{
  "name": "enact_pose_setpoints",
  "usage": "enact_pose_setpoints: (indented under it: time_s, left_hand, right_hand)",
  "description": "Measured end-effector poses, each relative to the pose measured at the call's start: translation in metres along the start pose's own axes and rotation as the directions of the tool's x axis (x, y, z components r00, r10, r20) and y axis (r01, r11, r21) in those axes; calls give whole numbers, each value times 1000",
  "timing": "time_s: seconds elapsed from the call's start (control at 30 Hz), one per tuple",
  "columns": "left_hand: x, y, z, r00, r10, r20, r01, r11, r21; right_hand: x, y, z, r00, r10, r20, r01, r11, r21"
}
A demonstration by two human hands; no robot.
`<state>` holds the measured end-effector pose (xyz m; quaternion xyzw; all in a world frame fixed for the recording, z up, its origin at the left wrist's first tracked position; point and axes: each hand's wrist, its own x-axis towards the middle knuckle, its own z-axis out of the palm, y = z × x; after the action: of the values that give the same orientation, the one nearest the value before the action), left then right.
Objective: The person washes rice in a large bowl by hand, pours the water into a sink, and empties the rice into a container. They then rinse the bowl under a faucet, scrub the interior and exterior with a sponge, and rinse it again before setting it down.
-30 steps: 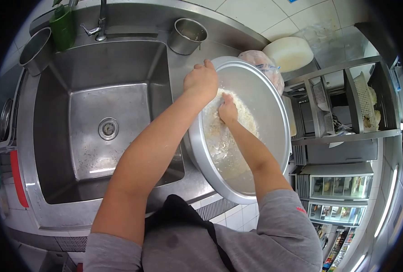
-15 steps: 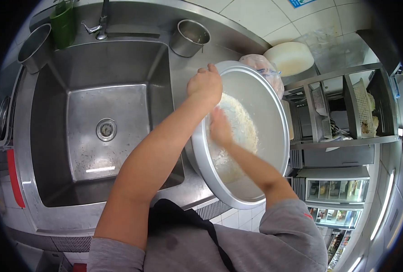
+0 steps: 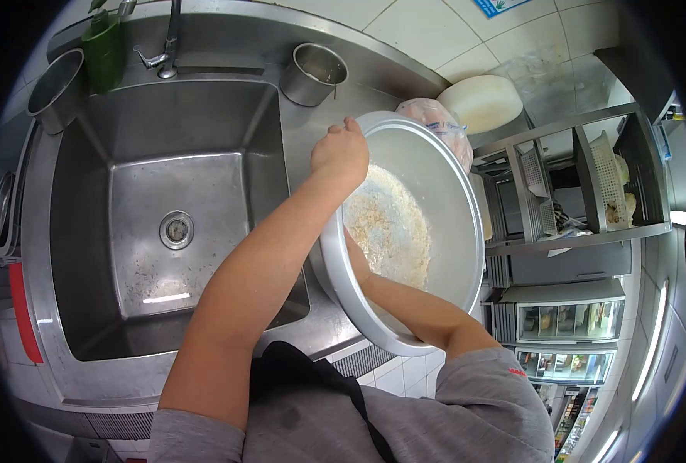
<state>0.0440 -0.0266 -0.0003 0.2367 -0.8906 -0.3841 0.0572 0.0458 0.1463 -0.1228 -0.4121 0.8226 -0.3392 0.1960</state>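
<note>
Bowl: big, metal-looking, appears tipped; stands just right of sink, opening toward the camera.
Left hand: on the bowl's far-left rim, fingers curled over the edge, gripping it; fingertips partly out of sight.
Right hand: inside the bowl, low by the left wall, nearer than the left hand; rim covers part of it, so cannot tell if fingers are spread, together or pinching.
Mix: pale, grainy, wet-looking, over the bowl's bottom; lies right of both hands, right hand at its left edge. Cannot tell what it is.
Step in hand: seems to be working the mix by hand, one hand bracing, one inside.
Next move calls for: firm hold on the rim, bowl steady at this tilt, right hand free to pass through the mix without pushing it over the edge, I'd judge.
Far counter: small metal pot between faucet and bowl; plastic bag just beyond the bowl, white block behind it.
Right side: metal shelf with white baskets, well apart from both hands.
</note>
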Motion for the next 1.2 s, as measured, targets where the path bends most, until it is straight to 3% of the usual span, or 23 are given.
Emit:
enact_pose_setpoints:
  time_s: [0.03, 0.1, 0.17, 0.27, 0.33, 0.37, 0.4, 0.43, 0.47, 0.5, 0.53, 0.6, 0.63, 0.67, 0.7, 0.77, 0.8, 0.87, 0.93, 1.0, 1.07, 1.17, 1.2]
  left_hand:
    - [-1, 0, 0, 1000, 9, -15, -9, 1000, -17]
    - [-4, -3, 4, 1000, 13, -22, -13, 1000, -15]
    - [0, -2, 3, 1000, 7, -17, -7, 1000, -17]
    - [-2, -1, 1, 999, 25, -20, -25, 999, 34]
    - [-1, -1, 0, 999, 35, -12, -34, 999, 33]
    - [-1, -1, 0, 1000, 19, -6, -19, 999, 31]
    - [-3, -1, 0, 999, 38, 3, -38, 999, 37]
    - [-4, -1, 0, 999, 33, -3, -33, 998, 46]
    - [-4, 0, -1, 1000, 23, -15, -22, 998, 54]
    - [-3, 2, -4, 999, 26, -19, -25, 998, 59]
    - [-2, 2, -4, 1000, 12, -8, -11, 997, 82]
    - [-3, 2, -3, 1000, -2, 27, -1, 993, 122]
    - [-3, 1, -3, 1000, 24, 13, -25, 988, 152]
    - [-3, 0, -2, 999, 52, -1, -51, 981, 187]
    - [-4, 1, -1, 998, 57, 6, -57, 976, 211]
    - [-4, 4, -2, 999, 31, -21, -25, 972, 235]
    - [-5, 5, -3, 999, 42, -18, -36, 965, 259]
    - [-5, 7, -5, 1000, 28, 11, -30, 966, 257]
    - [-2, 5, -4, 999, 48, 1, -46, 965, 259]
    - [0, 0, 0, 998, 56, -15, -50, 962, 269]
    - [2, -3, 2, 995, 91, -38, -78, 962, 262]
    - [1, -2, 2, 995, 91, -43, -76, 959, 272]
    - [2, -3, 3, 996, 86, -38, -72, 954, 291]
  right_hand:
    - [-3, -10, -7, 999, 4, 45, 5, 981, -193]
    - [42, 47, -24, 976, -218, -11, 169, 789, -590]
    - [96, 53, -34, 967, 165, -195, -223, 917, -332]
    - [113, 65, -20, 914, 230, -333, -326, 906, -269]
    - [57, 14, 6, 977, -56, -206, 20, 985, -174]
    - [29, 31, 44, 970, -167, -174, 65, 877, -476]
    - [4, 7, 30, 999, 9, 38, 2, 964, -267]
    - [-15, -17, 9, 952, 125, 280, -112, 992, -59]
    - [-24, -11, 3, 956, 123, 267, -112, 992, -55]
    - [-26, -16, -5, 922, -125, 368, 221, 947, -233]
    - [-26, -20, -9, 801, -322, 505, 531, 770, -353]
    - [-3, -54, -11, 970, 7, 243, 50, 973, -226]
    - [25, -32, 3, 999, -31, 35, 41, 944, -328]
    - [68, 11, 15, 997, -66, -40, 25, 761, -649]
    - [105, 22, 5, 939, -3, -343, -143, 905, -400]
    - [140, 58, -1, 635, 41, -772, -523, 758, -390]
    - [138, 53, -3, 621, 53, -782, -527, 767, -366]
    - [127, 44, -6, 787, 197, -585, -504, 752, -425]
    - [90, 5, -4, 986, 119, -116, -165, 785, -597]
    - [35, 6, 30, 976, -193, 99, 211, 728, -652]
    - [-17, 0, 17, 905, -276, 324, 418, 720, -554]
    - [-24, 1, -2, 809, -301, 505, 554, 678, -483]
    - [-7, 7, 1, 839, -362, 407, 535, 682, -498]
